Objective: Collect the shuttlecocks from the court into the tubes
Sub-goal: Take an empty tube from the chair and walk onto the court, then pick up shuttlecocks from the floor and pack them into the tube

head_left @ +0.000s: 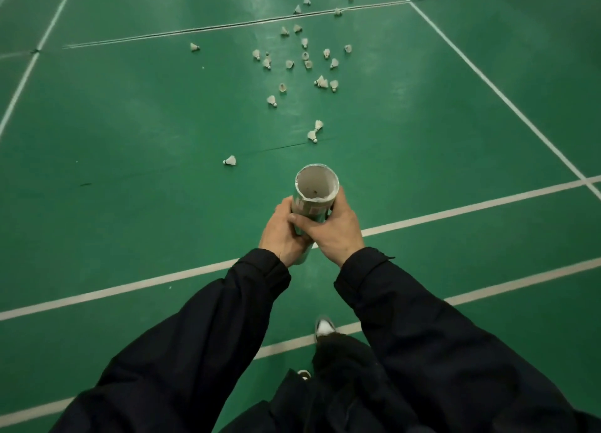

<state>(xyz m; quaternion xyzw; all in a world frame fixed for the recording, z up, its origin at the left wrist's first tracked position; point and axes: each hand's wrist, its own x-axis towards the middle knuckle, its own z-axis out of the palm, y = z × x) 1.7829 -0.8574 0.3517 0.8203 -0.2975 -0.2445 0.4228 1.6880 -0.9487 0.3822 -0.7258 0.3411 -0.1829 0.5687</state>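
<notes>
- Head view: both hands grip one tube (314, 201), left hand (282, 234) low on it, right hand (335, 229) just under the open mouth.
- Tube interior looks near empty; only a small speck deep inside, can't tell what.
- Shuttlecocks (305, 65) lie scattered on the green court (130, 123) ahead, nearest one (230, 161) just beyond the tube.
- Judgement: collecting barely begun, approx. all left to pick up.

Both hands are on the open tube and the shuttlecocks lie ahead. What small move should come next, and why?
Probably step forward to the nearest shuttlecock: both the left hand and right hand grip the tube, its mouth open, and every shuttlecock lies on the court ahead.
</notes>
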